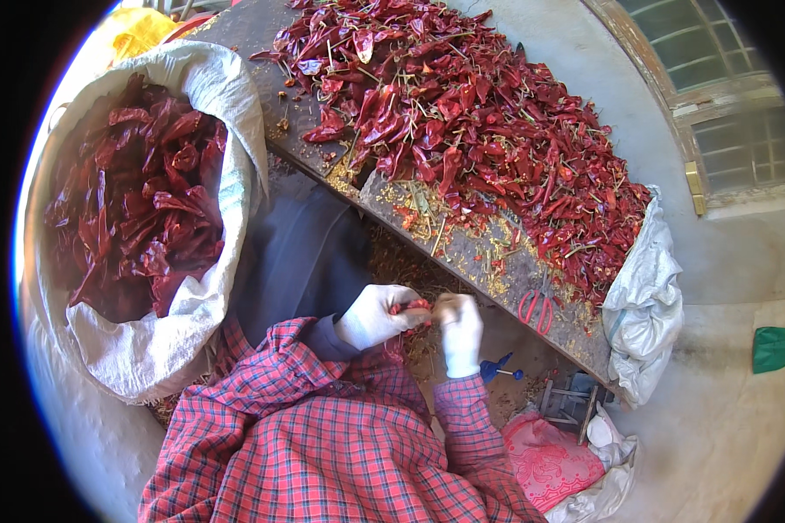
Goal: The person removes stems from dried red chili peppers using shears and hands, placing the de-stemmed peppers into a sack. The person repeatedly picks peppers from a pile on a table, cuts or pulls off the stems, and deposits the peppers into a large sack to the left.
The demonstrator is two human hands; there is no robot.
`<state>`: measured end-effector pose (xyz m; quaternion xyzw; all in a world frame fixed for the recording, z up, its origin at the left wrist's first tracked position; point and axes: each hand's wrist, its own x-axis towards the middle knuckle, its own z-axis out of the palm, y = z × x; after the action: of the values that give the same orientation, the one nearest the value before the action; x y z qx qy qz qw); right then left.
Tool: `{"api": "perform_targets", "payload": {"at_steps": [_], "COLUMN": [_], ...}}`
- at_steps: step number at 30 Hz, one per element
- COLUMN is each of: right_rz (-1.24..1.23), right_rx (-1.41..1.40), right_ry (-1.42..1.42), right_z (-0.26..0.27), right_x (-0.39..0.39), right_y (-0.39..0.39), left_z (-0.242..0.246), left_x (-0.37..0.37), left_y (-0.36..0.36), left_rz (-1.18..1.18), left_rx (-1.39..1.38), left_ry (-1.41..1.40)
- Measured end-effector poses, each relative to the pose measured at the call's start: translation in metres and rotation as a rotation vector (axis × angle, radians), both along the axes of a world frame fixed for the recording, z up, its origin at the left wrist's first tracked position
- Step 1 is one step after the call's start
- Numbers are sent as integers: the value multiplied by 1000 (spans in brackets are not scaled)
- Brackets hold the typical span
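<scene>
My left hand [381,316], in a white glove, is closed around a dried red chili pepper [411,306]. Against the pepper's right end is my right hand [458,327], also gloved and blurred; its fingertips are pinched, but what lies between them cannot be made out. Both hands are in front of my body, just below the edge of a low table. On that table lies a large heap of dried red chili peppers [458,118] with stems. Red-handled scissors [535,312] rest near the table's edge, right of my hands.
An open white woven sack [242,163] full of dried red peppers stands at the left. Yellow seeds [490,281] are scattered along the table edge [432,252]. Another white sack [644,307] sits at the table's right end. Below are a blue-handled tool [497,369] and a pink patterned cloth [549,457].
</scene>
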<state>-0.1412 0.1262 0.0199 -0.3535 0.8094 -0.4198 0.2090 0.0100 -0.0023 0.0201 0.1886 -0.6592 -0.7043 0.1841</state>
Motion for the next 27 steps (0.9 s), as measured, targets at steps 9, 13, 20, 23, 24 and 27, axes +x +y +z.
{"api": "perform_targets", "payload": {"at_steps": [9, 13, 20, 23, 24, 27], "right_rz": [263, 112, 178, 217, 213, 195], "right_rx": [281, 15, 554, 653, 663, 576], "right_ry": [414, 748, 1171, 1151, 1122, 1042], "right_z": [11, 1, -15, -17, -16, -21], "right_x": [-63, -122, -164, -163, -161, -171], "right_y": [-16, -75, -147, -140, -131, -95], "left_z": [-11, 2, -4, 0, 0, -1], "left_x": [-1, 2, 1, 3, 3, 3], "left_y": [0, -7, -7, -8, -8, -9], "left_rz": [-51, -138, -172, -171, -171, -173], "left_rx": [489, 418, 474, 499, 510, 457], "left_ry": [145, 126, 55, -7, -25, -101]}}
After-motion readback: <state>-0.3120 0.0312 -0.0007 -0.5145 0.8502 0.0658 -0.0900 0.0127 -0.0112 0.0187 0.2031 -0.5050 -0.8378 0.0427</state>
